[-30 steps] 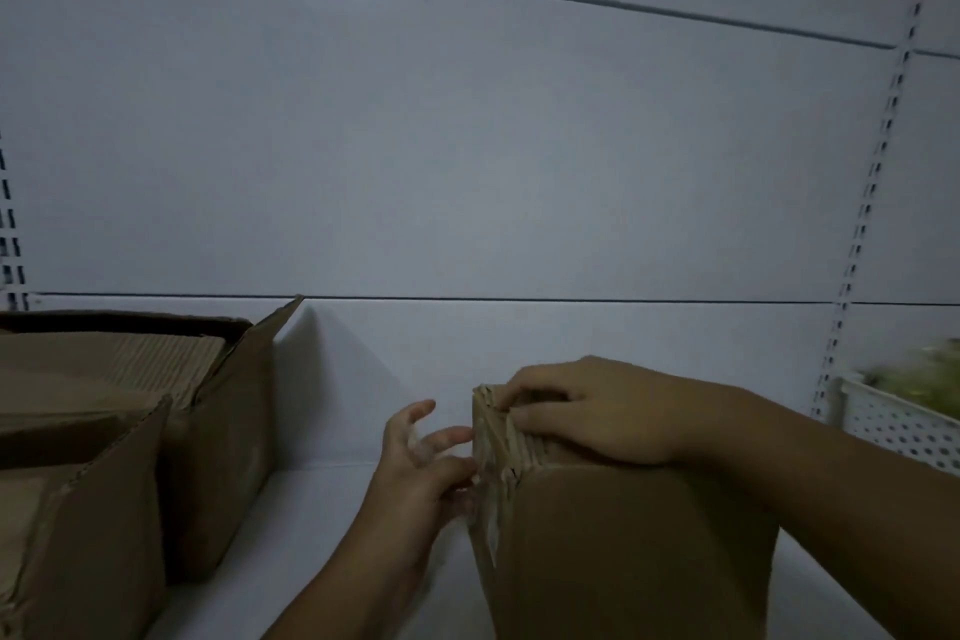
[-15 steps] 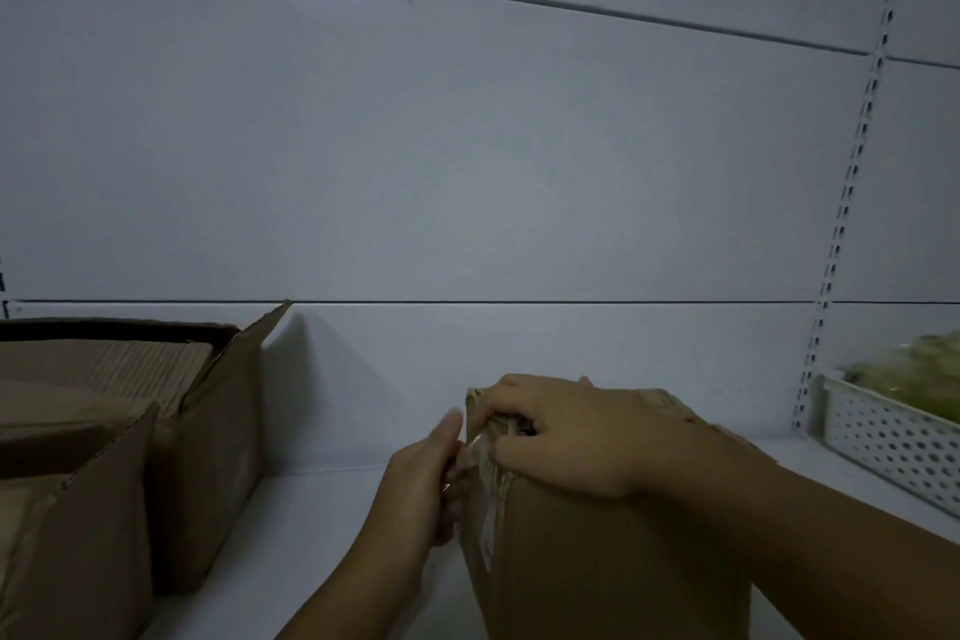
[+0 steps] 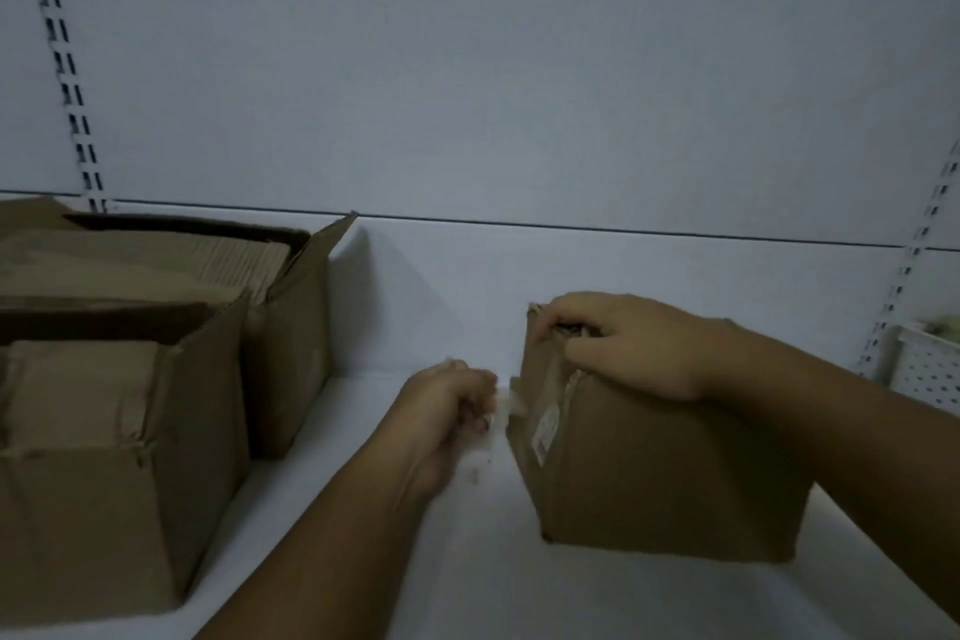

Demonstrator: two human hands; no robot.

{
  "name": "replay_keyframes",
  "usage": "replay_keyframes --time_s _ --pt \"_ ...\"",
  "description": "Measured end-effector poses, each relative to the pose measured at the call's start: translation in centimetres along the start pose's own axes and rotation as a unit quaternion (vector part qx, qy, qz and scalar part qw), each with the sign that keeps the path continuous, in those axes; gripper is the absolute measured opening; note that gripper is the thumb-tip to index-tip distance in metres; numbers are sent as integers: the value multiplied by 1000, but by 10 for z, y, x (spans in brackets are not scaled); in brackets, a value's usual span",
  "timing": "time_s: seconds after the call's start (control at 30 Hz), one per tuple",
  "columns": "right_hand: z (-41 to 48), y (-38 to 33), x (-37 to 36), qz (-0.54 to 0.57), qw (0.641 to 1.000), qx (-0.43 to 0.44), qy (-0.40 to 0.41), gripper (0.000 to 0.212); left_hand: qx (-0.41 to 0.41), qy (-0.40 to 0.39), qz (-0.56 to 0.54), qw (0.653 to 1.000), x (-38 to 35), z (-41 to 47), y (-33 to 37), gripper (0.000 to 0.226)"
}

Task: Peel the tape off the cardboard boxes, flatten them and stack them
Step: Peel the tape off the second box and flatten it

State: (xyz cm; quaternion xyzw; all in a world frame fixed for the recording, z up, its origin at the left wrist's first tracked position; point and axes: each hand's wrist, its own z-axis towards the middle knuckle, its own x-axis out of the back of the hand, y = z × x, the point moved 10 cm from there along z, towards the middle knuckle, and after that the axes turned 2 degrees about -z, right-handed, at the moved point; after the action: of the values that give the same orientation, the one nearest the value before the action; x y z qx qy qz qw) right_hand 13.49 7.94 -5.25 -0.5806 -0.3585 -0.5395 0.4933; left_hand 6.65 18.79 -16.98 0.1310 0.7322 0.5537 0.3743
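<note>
Head view: a white shelf [image 3: 467,587] runs across the lower frame in dim light, backed by a plain white back panel [image 3: 493,68]. Two slotted uprights run up the panel, a left upright [image 3: 62,62] and a right upright [image 3: 914,244].

Three boxes stand on the shelf. The closed cardboard box [image 3: 665,473] sits right of centre, with one small label [image 3: 545,426] on its left face. At the left are two open ones, the front open box [image 3: 104,509] and the rear open box [image 3: 291,353] just behind it, touching or nearly so. The rear one holds flat cardboard [image 3: 234,260] on edge. One white perforated basket [image 3: 930,369] shows at the right edge.

Two hands are in view. The right hand [image 3: 623,343] lies on the closed box's top, fingers curled over its upper left edge and gripping it. The left hand [image 3: 447,405], blurred, is just beside the box's left face, fingers bunched around a pale strip of tape [image 3: 506,403] that spans the gap to the box.
</note>
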Motion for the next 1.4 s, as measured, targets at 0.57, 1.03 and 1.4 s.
replay_keyframes --time_s 0.57,1.03,1.4 --pt "-23 -76 30 -4 968 164 188 56 -115 -194 -189 956 -42 -46 66 34" --pt "-77 54 128 188 910 67 363 17 -168 -195 -30 966 -136 -64 123 37" --pt "-202 272 192 122 907 -73 396 7 -226 -251 379 861 -352 -46 95 16"
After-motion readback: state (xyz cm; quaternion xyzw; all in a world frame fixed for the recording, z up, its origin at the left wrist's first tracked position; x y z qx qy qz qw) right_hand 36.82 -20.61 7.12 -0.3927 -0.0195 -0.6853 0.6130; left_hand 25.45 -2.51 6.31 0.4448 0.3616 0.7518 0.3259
